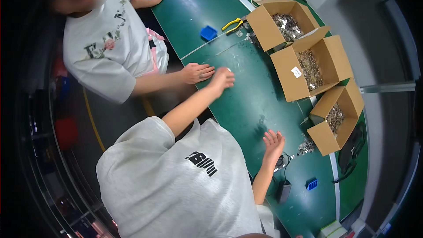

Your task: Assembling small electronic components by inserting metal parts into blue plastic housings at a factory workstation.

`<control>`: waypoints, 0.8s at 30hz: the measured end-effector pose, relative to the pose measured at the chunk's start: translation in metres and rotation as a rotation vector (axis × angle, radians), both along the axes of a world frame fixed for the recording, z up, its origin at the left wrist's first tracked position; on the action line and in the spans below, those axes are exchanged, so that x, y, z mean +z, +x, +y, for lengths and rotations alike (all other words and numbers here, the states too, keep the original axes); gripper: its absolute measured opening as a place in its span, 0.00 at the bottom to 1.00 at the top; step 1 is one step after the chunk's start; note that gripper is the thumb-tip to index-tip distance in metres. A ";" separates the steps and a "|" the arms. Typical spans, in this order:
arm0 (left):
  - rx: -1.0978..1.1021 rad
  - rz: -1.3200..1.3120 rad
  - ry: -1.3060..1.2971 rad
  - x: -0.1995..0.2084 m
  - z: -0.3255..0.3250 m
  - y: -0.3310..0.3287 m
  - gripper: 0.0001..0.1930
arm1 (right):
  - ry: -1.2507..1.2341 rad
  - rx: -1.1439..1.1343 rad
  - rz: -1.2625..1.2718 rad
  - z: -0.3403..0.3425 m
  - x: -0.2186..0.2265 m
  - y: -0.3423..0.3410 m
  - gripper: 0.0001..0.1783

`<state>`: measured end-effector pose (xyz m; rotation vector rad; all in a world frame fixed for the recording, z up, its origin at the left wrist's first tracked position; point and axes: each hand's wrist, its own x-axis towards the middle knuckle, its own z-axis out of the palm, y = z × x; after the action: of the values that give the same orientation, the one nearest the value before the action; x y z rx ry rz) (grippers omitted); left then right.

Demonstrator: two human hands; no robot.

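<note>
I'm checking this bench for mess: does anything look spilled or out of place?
Yes: small silvery pieces lie scattered on the green tabletop beside the nearest cardboard box, perhaps spilled, since similar-looking pieces sit inside it.

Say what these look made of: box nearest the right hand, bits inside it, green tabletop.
Box: likely cardboard; matte brown, creased flaps.
Bits: probably metal; silvery with bright glints, though too small to be sure.
Tabletop: rubber mat or laminate, unclear; smooth, satin, soft reflections.
</note>
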<state>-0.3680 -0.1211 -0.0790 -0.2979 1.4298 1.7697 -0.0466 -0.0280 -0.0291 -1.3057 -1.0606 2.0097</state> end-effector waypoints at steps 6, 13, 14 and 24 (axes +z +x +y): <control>-0.627 0.108 -0.020 -0.048 0.009 0.116 0.12 | 0.278 0.416 0.226 -0.027 0.065 -0.055 0.18; -1.339 0.572 0.345 -0.017 0.084 0.124 0.13 | 0.805 1.141 0.942 -0.118 0.255 -0.189 0.14; -1.503 0.616 0.229 -0.004 0.086 0.104 0.13 | 0.892 0.906 1.020 -0.149 0.263 -0.203 0.10; -1.762 0.704 -0.136 0.159 0.071 0.014 0.18 | 1.354 0.847 0.687 -0.164 0.313 -0.151 0.17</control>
<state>-0.3543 -0.0496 0.0802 1.2740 1.3591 0.2355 -0.1976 -0.1925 0.2842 0.5633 -2.1149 1.2955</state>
